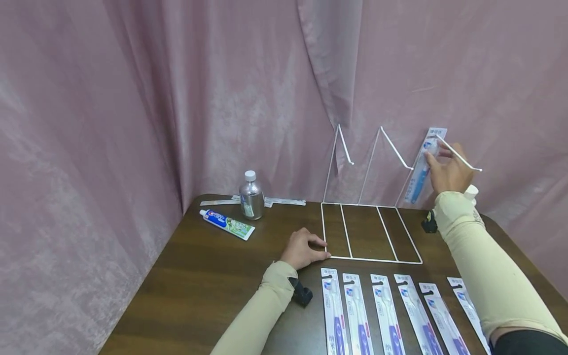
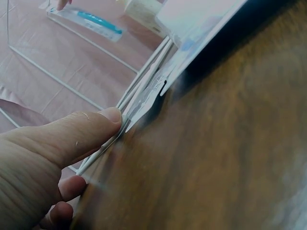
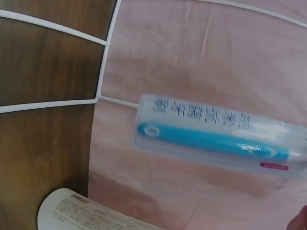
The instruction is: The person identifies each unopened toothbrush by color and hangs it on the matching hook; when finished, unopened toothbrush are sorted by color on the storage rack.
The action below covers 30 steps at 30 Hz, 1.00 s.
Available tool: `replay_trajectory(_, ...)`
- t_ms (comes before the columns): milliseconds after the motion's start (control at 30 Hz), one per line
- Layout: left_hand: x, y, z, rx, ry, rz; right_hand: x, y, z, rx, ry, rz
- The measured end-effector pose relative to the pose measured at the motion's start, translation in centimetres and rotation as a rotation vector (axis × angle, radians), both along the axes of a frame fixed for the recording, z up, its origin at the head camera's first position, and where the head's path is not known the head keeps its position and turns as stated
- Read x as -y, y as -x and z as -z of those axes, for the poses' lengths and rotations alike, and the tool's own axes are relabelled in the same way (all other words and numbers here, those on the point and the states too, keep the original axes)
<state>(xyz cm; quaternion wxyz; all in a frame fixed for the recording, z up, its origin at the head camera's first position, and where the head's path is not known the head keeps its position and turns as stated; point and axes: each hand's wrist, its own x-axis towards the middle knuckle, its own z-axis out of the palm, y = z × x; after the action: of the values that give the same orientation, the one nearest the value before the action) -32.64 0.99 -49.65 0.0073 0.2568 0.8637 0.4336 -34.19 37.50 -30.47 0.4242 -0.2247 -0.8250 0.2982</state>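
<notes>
- Pink curtain hung behind your brown desk, falling in folds to its back edge.
- Your right grip pinched a blue toothbrush in its clear pack, thumb at one edge, and held it upright and slightly tilted above the back of the desk.
- That pack's top met the base of the rack's right prong; you could not tell whether the prong ran through the slot.
- Your left grip held the near left corner of the white wire rack, thumb and forefinger bent about it, the thumb tip touching the wire.
- On the desk, the rack's base lay flat, while its back rose against the curtain with two more prongs, both bare.
- Just in front of the rack, nearer you, six packs lay in a row, purple handles showing in five; your right sleeve partly covered the sixth.
- To your left stood a silver bottle with a white cap, a toothpaste tube just beside it and flat strips behind.
- Beyond your right wrist, a white bottle stood partly hidden.
</notes>
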Motion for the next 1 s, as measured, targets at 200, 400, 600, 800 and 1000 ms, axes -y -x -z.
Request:
replay_trajectory(200,-1.5,0.2,0.4,-0.006,-0.008,0.067,-1.7,-3.7,-0.2,0.016,0.049,-0.012)
replay_trajectory(400,-0.6,1.5,0.6,0.003,-0.014,0.104,-1.8,-8.8,0.9,-0.035,0.194,-0.112)
replay_trajectory(600,3.3,3.7,0.0,-0.033,-0.024,0.032,-2.6,-14.0,2.4,0.063,0.191,-0.375)
replay_trajectory(800,7.1,5.0,-1.4,-0.026,-0.03,-0.037,-6.4,-18.3,5.3,0.515,-0.155,-0.452)
replay_trajectory(1000,8.9,5.6,-2.3,-0.005,-0.042,-0.042,-9.1,-20.5,8.1,0.826,-0.194,-0.521)
